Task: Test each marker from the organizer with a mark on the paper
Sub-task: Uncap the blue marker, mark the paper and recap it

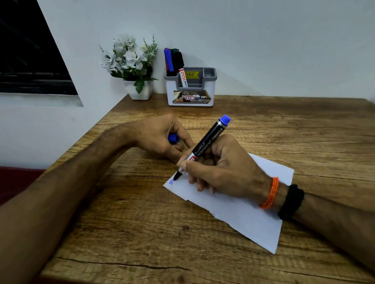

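The right hand (224, 170) holds a black marker (204, 145) w/ a blue end. Its fingers (196, 165) are curled round the marker and pinch it low down, near the tip. The marker leans, blue end up and away, tip down on the paper (245, 216). The tip touches the near left corner of the paper, right by a small blue mark (171, 182). The side of the right hand rests on the paper.

The left hand (158, 136) lies on the wood surface (143, 229), just left of the paper. Its fingers are curled in and hold a blue cap (173, 138). Only part of the cap peeks out. The left fingertips are very near the right hand; can't tell if they touch.

The paper is white and lies flat on the surface, turned at a slant.

At the back, by the wall, stands a white and gray organizer (190, 88). More markers (174, 59) stand in its left slot: blue, red, green, black caps. One white marker w/ a red label (182, 76) leans in the middle part.

Left of the organizer is a small white pot of white flowers (133, 64).

On the right wrist are an orange band (269, 193) and a black band (291, 201).
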A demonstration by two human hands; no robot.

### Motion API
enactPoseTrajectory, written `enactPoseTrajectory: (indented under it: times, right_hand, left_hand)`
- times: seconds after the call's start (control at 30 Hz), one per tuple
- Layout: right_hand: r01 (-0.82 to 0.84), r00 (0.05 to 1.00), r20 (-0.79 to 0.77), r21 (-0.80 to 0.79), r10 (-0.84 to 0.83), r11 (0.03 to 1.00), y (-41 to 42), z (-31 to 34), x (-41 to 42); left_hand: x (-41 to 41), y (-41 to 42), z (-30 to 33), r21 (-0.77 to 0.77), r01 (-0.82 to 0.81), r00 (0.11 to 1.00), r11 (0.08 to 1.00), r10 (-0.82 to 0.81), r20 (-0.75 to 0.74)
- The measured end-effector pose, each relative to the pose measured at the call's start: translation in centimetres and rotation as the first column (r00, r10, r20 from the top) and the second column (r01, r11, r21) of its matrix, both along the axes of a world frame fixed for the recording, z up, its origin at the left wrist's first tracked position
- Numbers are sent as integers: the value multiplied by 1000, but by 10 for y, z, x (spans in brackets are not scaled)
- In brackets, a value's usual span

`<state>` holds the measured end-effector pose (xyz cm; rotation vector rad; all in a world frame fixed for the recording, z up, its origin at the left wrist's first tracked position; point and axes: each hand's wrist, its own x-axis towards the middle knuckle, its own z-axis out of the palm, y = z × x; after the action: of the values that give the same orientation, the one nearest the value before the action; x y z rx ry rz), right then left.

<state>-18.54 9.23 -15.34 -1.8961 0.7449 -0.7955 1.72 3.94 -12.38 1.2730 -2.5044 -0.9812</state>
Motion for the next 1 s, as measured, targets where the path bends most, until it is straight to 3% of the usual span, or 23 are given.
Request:
enactPoseTrajectory:
  times: [0.63, 0.8, 1.0]
  right_hand:
    - [-85, 996, 12, -25, 86, 996, 1, -2, 3]
    - [-51, 999, 13, -22, 51, 998, -2, -3, 3]
    - [-70, 997, 14, -14, 70, 997, -1, -4, 3]
  left_hand:
    - [-3, 6, 4, 16, -1, 1000, 1000, 1, 20]
    - [0, 5, -4, -122, -159, 981, 980, 171, 96]
    - [0, 6, -2, -136, -149, 976, 979, 168, 141]
